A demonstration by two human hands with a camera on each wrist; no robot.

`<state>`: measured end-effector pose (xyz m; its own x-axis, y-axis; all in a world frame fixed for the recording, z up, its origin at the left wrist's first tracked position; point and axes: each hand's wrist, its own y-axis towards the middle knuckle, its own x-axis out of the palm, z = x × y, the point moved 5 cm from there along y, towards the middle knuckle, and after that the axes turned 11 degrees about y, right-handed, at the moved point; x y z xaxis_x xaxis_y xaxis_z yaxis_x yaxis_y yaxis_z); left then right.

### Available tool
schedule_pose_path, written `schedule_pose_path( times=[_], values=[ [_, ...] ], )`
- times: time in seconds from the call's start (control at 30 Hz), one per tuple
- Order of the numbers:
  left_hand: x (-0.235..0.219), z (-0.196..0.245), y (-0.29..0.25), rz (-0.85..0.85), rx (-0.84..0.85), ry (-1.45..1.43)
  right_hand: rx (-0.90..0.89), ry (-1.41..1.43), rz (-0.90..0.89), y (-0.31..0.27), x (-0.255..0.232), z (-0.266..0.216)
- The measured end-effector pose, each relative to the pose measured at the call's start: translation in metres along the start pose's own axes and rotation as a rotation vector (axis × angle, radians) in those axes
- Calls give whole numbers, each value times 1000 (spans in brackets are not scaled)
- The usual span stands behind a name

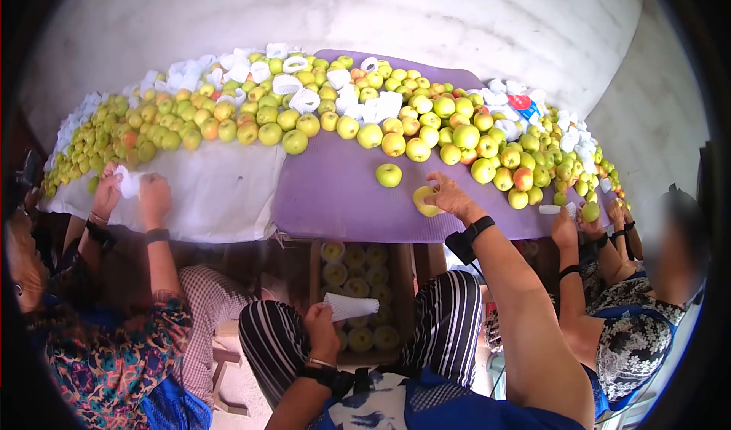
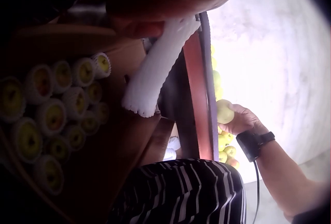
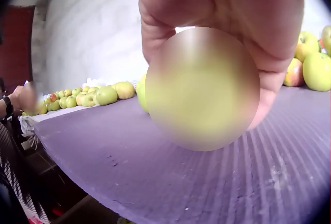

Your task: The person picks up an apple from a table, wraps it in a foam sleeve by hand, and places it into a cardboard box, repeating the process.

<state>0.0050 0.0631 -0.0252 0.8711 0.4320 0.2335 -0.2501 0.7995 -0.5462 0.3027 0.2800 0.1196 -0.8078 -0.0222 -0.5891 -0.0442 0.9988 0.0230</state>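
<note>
My right hand (image 1: 451,197) grips a yellow-green apple (image 1: 427,201) just over the purple mat (image 1: 343,194); in the right wrist view the fingers curl round the apple (image 3: 202,89). A single green apple (image 1: 388,175) lies on the mat to its left. Low over my lap, my left hand (image 1: 323,331) holds a white foam net sleeve (image 1: 350,306) by one end. The left wrist view shows the sleeve (image 2: 158,69) hanging flat and narrow from the fingers, beside a box of sleeved apples (image 2: 51,116).
A long heap of apples (image 1: 270,134) with loose foam nets (image 1: 382,107) spreads along the table's back. Below the edge stands a cardboard box (image 1: 404,278) with apples. People work at left and right, one holding a white net (image 1: 128,182).
</note>
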Motion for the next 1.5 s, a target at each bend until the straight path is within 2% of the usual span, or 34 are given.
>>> schedule_pose_path(
  times=[0.07,0.1,0.17,0.2,0.27,0.3,0.37,0.4,0.47,0.6,0.67,0.7,0.77,0.87,1.0,1.07,1.1,1.17,1.4,1.47,1.5],
  values=[
    [0,0,0,-14,39,41,213,150,-189,-17,9,-17],
    [0,1,-1,-4,56,35,213,152,-193,-18,13,-18],
    [0,-1,1,3,70,36,329,70,-264,-22,22,-14],
    [-1,-1,2,7,83,39,329,71,-273,-25,26,-14],
    [-4,-4,3,52,72,80,171,2,-182,-32,32,-19],
    [-5,-7,5,66,79,87,176,6,-202,-43,39,-25],
    [-9,-12,8,100,77,95,227,683,-292,-75,55,-50],
    [-10,-13,9,95,85,140,237,687,-308,-89,67,-49],
    [-10,-12,8,97,86,191,224,1044,-355,-123,94,-52],
    [-13,-18,15,105,90,214,372,1304,-404,-178,139,-49],
    [-14,-20,20,132,215,406,427,1428,-442,-195,158,-46],
    [-13,-20,18,131,216,412,426,1434,-440,-200,164,-43],
    [-10,-12,13,204,352,701,415,1508,-586,-211,178,-44],
    [-2,-7,5,172,406,664,459,1469,-662,-221,189,-39],
    [-1,-23,12,95,431,712,497,1488,-661,-221,203,-10],
    [4,-35,13,-146,237,259,532,1489,-683,-218,204,-3],
    [3,-31,10,-144,237,263,532,1492,-685,-217,202,-4],
    [6,-32,2,-260,38,179,592,1496,-595,-216,196,-3],
    [12,-20,-8,-297,73,287,565,1424,-394,-209,193,12],
    [6,-25,-2,-209,31,243,533,1158,-307,-208,194,17],
    [5,-26,-1,-205,32,245,533,1161,-311,-210,197,16]
  ],
)
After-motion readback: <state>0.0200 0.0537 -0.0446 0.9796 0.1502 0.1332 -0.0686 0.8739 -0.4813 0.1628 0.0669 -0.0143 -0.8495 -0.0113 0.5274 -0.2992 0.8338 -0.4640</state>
